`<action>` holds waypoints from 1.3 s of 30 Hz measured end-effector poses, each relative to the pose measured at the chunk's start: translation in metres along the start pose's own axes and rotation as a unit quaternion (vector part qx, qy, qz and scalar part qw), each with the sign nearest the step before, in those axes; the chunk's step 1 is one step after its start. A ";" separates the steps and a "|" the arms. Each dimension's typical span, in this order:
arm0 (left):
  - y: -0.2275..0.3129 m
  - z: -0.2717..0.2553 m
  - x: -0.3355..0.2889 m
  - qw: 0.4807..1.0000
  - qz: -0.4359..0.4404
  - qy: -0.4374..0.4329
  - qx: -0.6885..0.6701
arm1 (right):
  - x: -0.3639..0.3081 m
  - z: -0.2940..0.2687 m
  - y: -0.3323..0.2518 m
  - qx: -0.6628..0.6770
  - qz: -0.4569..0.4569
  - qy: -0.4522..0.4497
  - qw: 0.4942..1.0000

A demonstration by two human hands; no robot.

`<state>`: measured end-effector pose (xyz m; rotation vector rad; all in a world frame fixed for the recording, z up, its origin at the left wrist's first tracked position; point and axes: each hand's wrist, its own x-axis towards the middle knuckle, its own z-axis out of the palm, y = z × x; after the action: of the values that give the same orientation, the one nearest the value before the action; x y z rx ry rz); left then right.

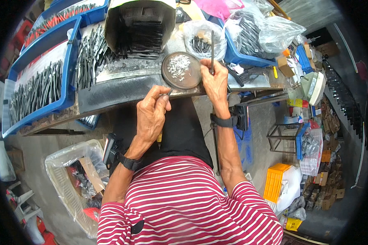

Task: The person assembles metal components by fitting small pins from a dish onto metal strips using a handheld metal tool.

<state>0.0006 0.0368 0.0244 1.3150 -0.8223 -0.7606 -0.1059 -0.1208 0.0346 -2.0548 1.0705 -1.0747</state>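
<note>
My right hand (pixel 215 83) is closed around a thin dark rod (pixel 212 49) that stands nearly upright. It is beside the right rim of a shallow round brown dish (pixel 191 80) with many small silvery-white pieces (pixel 178 67) heaped in it. Just below the dish, at the table's front edge, my left hand (pixel 152 112) pinches a small dark piece (pixel 170 92) between thumb and forefinger. Only its tip shows, so its kind is unclear. The rod and this piece are apart.
A cardboard box (pixel 167 24) of dark slender parts lies open toward me. Blue trays (pixel 71 69) of similar parts stand left; another blue tray (pixel 249 61) with plastic bags is right. A plastic-lined bowl (pixel 188 30) sits behind the dish. A lined crate (pixel 61 179) is on the floor.
</note>
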 end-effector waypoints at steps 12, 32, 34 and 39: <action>0.002 -0.001 0.003 1.000 -0.004 0.002 -0.015 | 0.074 0.018 0.039 -0.335 -0.120 -0.010 0.934; -0.002 -0.007 0.001 0.998 0.024 0.025 -0.055 | 0.066 0.014 0.043 -0.350 -0.209 -0.025 0.913; -0.004 -0.008 0.002 0.998 0.009 0.019 -0.062 | 0.068 0.016 0.041 -0.270 -0.238 0.043 0.932; 0.003 -0.008 0.004 0.992 -0.024 0.001 -0.127 | 0.072 0.012 0.019 -0.162 -0.114 0.022 0.980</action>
<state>0.0097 0.0383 0.0269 1.1096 -0.6697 -0.8712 -0.0775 -0.1904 0.0417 -2.4718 1.1127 -1.1190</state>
